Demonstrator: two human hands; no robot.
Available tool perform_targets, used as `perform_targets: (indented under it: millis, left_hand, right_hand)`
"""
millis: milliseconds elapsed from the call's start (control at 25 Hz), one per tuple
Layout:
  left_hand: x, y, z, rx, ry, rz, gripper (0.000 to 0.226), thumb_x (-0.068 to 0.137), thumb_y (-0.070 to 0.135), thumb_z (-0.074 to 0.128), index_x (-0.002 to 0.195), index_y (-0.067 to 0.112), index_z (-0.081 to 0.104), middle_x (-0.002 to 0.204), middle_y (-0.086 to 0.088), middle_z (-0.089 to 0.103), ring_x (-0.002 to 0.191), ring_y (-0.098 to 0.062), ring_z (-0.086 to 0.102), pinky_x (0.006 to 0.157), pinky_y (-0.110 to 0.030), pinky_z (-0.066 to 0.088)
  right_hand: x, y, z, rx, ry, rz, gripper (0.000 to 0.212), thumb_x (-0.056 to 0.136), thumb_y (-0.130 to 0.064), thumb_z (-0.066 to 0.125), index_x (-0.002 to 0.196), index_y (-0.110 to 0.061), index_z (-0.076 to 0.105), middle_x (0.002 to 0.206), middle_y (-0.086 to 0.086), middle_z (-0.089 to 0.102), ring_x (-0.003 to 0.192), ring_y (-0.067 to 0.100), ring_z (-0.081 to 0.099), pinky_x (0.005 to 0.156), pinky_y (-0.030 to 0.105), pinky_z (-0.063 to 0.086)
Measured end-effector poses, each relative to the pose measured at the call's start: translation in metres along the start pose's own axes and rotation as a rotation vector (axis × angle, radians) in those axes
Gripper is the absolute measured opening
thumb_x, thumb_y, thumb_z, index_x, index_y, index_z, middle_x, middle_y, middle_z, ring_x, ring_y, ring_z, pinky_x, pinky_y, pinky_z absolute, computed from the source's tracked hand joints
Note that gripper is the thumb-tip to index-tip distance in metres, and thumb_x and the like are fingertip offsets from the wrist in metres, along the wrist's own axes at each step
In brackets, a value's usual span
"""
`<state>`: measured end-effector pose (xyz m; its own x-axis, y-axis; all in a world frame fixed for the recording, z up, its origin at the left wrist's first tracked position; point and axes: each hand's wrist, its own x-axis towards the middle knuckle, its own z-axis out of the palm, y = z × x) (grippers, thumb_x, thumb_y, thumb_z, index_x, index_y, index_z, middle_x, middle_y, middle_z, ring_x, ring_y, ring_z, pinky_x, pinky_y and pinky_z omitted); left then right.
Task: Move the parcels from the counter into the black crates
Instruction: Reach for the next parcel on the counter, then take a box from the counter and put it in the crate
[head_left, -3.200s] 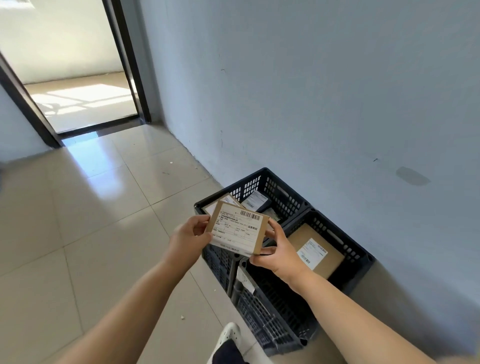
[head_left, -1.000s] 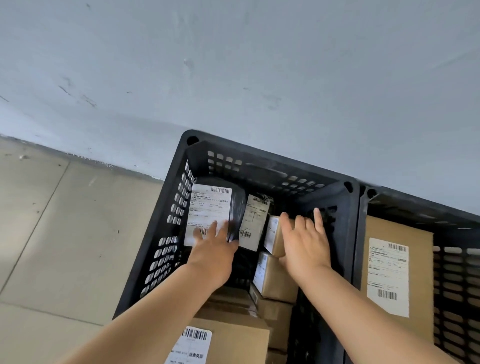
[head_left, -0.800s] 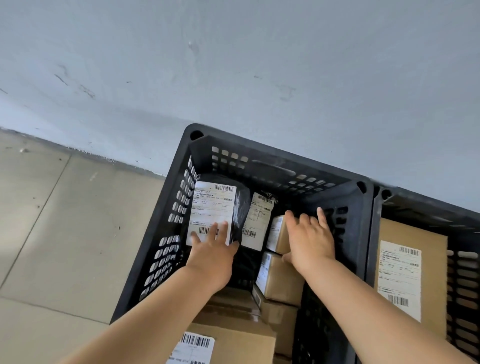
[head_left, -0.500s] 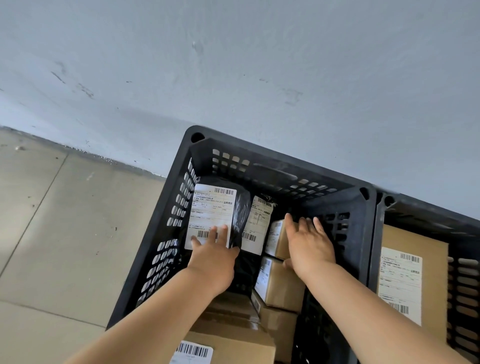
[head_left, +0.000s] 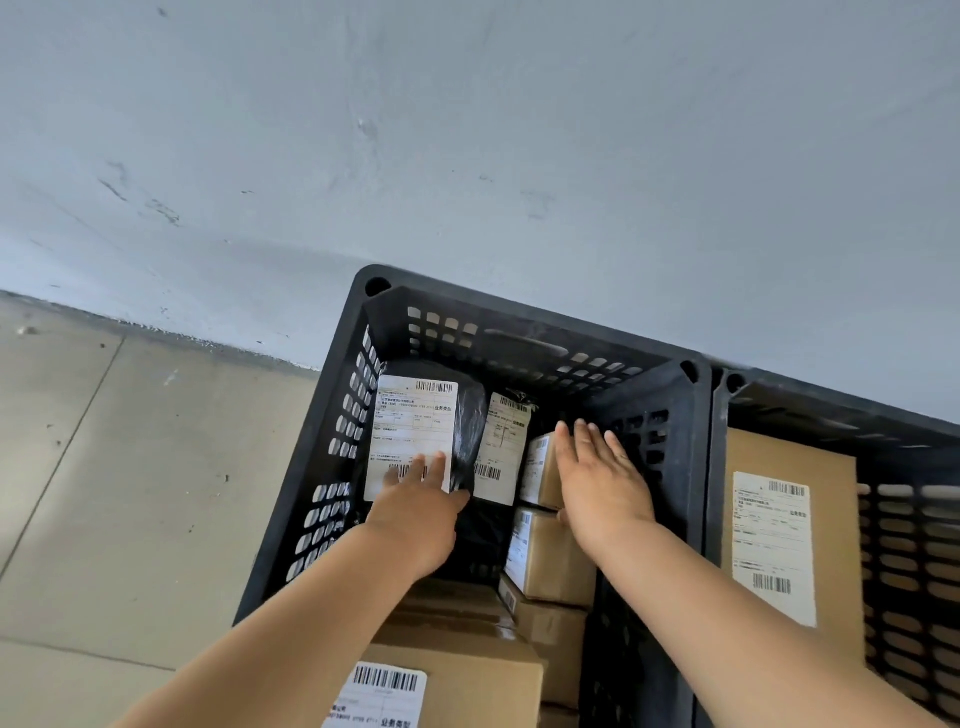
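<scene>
A: So where are the parcels sitting?

B: Nearest the camera, brown boxes (head_left: 457, 670) stacked in the left black crate (head_left: 311, 478). Further in, the left hand (head_left: 415, 514) rests flat on the black bag parcel (head_left: 423, 431), fingers straight.

A: And the other one?

B: The right hand (head_left: 602, 483) lies spread over a small box (head_left: 540, 470) beside it, gripping nothing. A big flat box (head_left: 789, 535) fills the right crate (head_left: 914, 525), against the wall (head_left: 467, 130).

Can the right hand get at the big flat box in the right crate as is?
Probably yes: the right hand is open and empty, the flat box lies uncovered, and only the crate wall between them needs clearing.
</scene>
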<state>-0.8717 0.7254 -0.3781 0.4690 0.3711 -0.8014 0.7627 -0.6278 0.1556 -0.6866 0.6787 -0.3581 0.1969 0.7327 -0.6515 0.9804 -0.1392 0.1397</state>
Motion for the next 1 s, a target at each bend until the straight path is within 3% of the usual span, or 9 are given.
perform_targets:
  millis: [160,360,560,720,1000]
  left_hand:
    - [-0.037,0.002,-0.020,-0.115,0.084,0.040,0.058,0.100,0.028,0.041,0.152,0.025,0.018,0.160,-0.012,0.005,0.147,-0.029,0.007,0.118,-0.043,0.019]
    - [-0.105,0.012,-0.067,-0.246,0.160,0.074,0.053,0.099,0.027,0.040,0.150,0.026,0.024,0.154,-0.005,0.030,0.138,-0.027,0.032,0.107,-0.041,0.037]
    - [-0.174,0.027,-0.107,-0.267,0.266,0.116,0.042,0.099,0.026,0.038,0.140,0.026,0.039,0.136,-0.001,0.050,0.121,-0.024,0.050,0.095,-0.040,0.046]
    - [-0.222,0.054,-0.143,-0.273,0.361,0.219,0.043,0.099,0.028,0.037,0.141,0.033,0.041,0.138,0.004,0.051,0.121,-0.019,0.051,0.093,-0.034,0.045]
    - [-0.282,0.138,-0.182,-0.230,0.400,0.399,0.042,0.100,0.028,0.040,0.141,0.028,0.043,0.137,0.005,0.052,0.117,-0.014,0.054,0.094,-0.029,0.044]
  right_hand:
    - [-0.044,-0.003,-0.022,0.058,0.130,-0.090,0.078,0.089,0.002,0.052,0.152,-0.006,0.008,0.160,0.015,0.008,0.149,0.026,0.006,0.121,0.035,-0.003]
    - [-0.116,0.016,-0.065,0.105,0.226,-0.123,0.049,0.095,-0.016,0.049,0.143,-0.014,0.037,0.156,0.009,0.024,0.147,0.023,0.015,0.118,0.032,-0.003]
    - [-0.194,0.037,-0.097,0.173,0.193,-0.010,0.047,0.099,-0.027,0.042,0.144,-0.020,0.037,0.155,0.003,0.029,0.142,0.023,0.024,0.118,0.035,0.012]
    - [-0.258,0.051,-0.119,0.272,0.225,0.029,0.050,0.099,-0.028,0.043,0.147,-0.023,0.033,0.156,0.000,0.029,0.142,0.020,0.027,0.118,0.034,0.015]
    - [-0.358,0.084,-0.137,0.431,0.360,0.152,0.048,0.096,-0.024,0.044,0.144,-0.022,0.039,0.149,-0.003,0.039,0.134,0.019,0.037,0.114,0.033,0.023]
